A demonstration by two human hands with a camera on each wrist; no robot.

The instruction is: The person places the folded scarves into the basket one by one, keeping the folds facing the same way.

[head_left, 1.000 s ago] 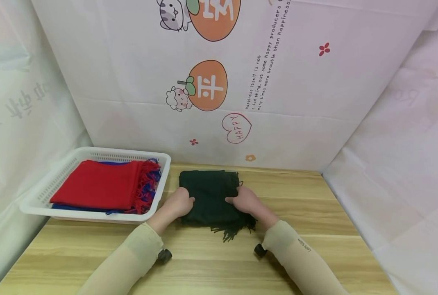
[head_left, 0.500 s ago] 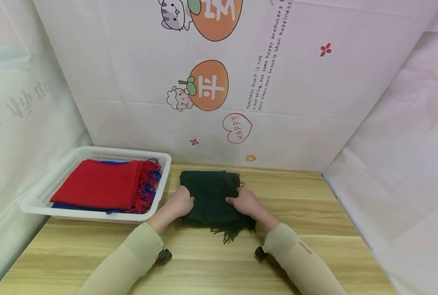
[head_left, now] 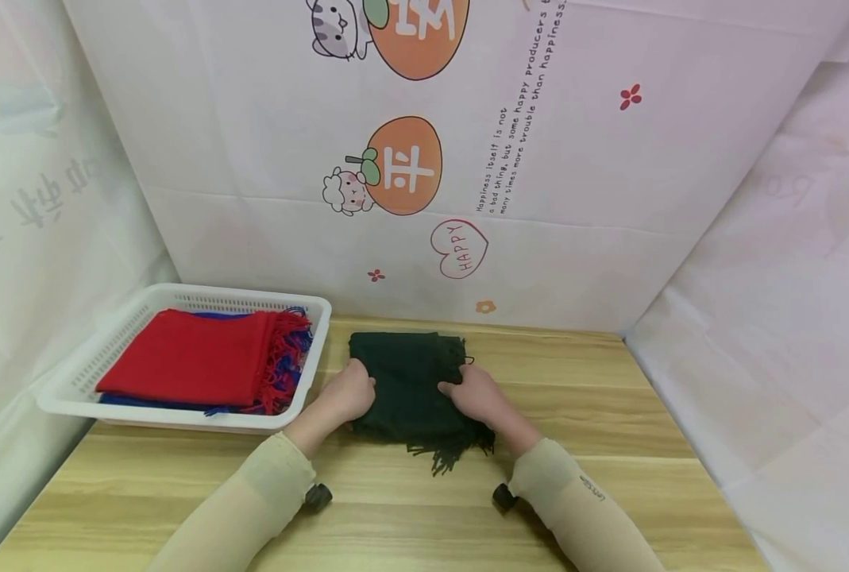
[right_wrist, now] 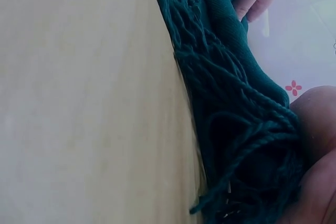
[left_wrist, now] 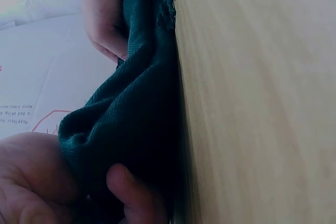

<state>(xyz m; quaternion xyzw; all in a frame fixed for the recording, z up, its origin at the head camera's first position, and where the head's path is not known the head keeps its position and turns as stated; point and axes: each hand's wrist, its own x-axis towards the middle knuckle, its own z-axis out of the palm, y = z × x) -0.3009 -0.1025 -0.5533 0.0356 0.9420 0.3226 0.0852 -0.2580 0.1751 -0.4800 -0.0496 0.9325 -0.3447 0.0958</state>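
Note:
A folded dark green scarf lies on the wooden table in the middle of the head view, its fringe hanging out at the near right corner. My left hand grips its left edge, thumb on top. At the right edge, my right hand pinches the cloth beside the fringe, its thumb also above. In the left wrist view the scarf's near side bulges in soft folds, and one finger reaches under it. Twisted tassels fill the middle of the right wrist view, close to the right hand.
To the left stands a white plastic basket with slotted walls. In it a folded red fringed scarf lies on top of a blue one. A white printed sheet rises behind the table, with white sheets on both sides.
The green scarf's fringe has come very slightly nearer to the person. Both hands keep the same hold at its sides; the basket is unchanged.

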